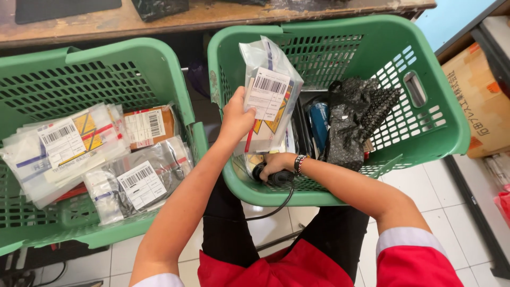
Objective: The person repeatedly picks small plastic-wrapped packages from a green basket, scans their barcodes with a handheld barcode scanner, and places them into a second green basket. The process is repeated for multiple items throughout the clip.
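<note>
My left hand holds up a clear plastic parcel with a white barcode label, over the near left corner of the right green basket. My right hand grips a black corded scanner low inside that basket, just below the parcel; its cable hangs over the basket's front rim. A beaded bracelet sits on my right wrist. Deeper in the basket lie a black bubble-wrap bundle and a blue item.
The left green basket holds several flat clear parcels with barcode labels. A worn wooden table edge runs along the top. A cardboard box stands at the right. White floor tiles lie below, and my knees sit between the baskets.
</note>
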